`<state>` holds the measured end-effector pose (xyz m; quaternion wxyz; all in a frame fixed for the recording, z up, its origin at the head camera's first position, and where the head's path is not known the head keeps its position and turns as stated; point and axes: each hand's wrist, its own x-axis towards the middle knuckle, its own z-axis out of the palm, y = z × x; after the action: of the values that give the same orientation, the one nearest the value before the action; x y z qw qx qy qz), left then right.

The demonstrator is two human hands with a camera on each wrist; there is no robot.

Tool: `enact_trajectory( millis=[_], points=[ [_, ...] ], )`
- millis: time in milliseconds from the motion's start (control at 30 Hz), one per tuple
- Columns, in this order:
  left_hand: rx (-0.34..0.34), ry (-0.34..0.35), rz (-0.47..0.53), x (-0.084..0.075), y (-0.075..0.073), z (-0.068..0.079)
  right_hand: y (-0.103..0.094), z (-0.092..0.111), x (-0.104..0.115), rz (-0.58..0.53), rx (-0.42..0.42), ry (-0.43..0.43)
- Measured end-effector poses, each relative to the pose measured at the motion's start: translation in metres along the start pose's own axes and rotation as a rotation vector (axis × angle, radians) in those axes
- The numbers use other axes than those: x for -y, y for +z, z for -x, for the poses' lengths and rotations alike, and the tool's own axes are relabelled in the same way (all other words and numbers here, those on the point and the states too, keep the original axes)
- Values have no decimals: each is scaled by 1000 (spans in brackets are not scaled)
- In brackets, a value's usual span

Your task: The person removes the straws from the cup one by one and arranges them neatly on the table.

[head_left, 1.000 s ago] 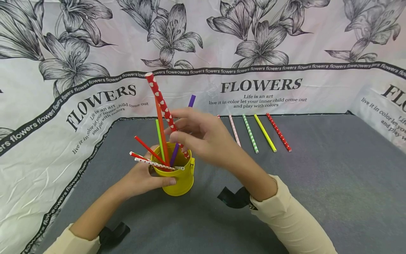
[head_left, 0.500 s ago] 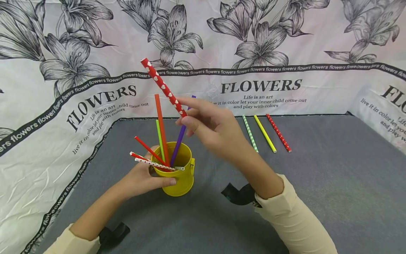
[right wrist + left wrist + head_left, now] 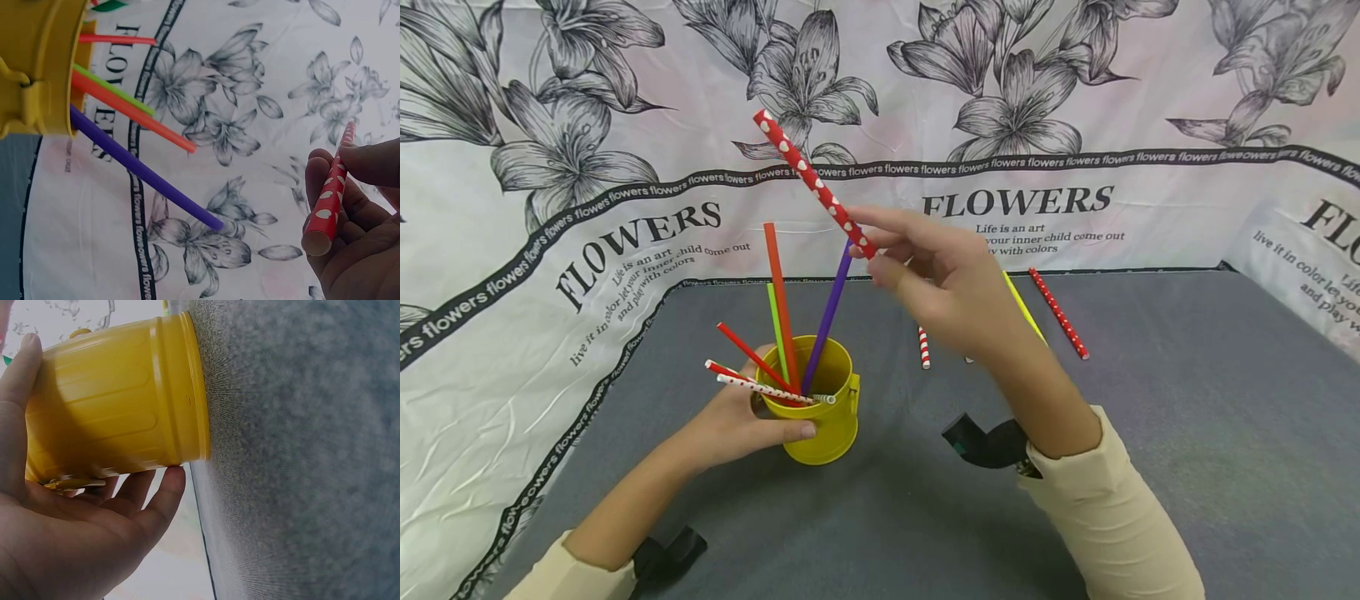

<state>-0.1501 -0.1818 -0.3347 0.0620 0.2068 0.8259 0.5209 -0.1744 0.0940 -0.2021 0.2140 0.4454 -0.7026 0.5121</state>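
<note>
The right hand point(image 3: 951, 283) pinches the red heart-patterned straw point(image 3: 815, 183) between thumb and fingers, close to its lower end. The straw slopes up and to the left from the fingers, raised above the yellow bucket point(image 3: 823, 437) and apart from it; the right wrist view shows its hollow near end protruding past the thumb. The left hand point(image 3: 730, 425) grips the bucket, with the thumb on the near wall and the other fingers curled around the side. The bucket contains a purple straw point(image 3: 827, 325), an orange straw point(image 3: 777, 275), a green straw point(image 3: 778, 329), a plain red straw point(image 3: 756, 357) and a white patterned straw point(image 3: 760, 387). Behind the right hand and forearm, a striped straw point(image 3: 924, 348), a yellow straw point(image 3: 1025, 307) and a red dotted straw point(image 3: 1058, 313) lie on the grey worktop point(image 3: 1187, 400).
</note>
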Motion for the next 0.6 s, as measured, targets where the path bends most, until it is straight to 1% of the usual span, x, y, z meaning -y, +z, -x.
enact_trajectory(
  millis=[233,367,500,600],
  points=[
    [-5,6,-5,0,0,0,-17,-1,0,40,-91,5],
    [-6,-15,-17,0,0,0,-26,-1,-3,68,-131,0],
    [-4,-33,-27,-1,0,1,-35,0,-4,98,-177,51],
    [-3,-34,-29,-1,0,1,-42,0,-5,126,-207,102]
  ],
)
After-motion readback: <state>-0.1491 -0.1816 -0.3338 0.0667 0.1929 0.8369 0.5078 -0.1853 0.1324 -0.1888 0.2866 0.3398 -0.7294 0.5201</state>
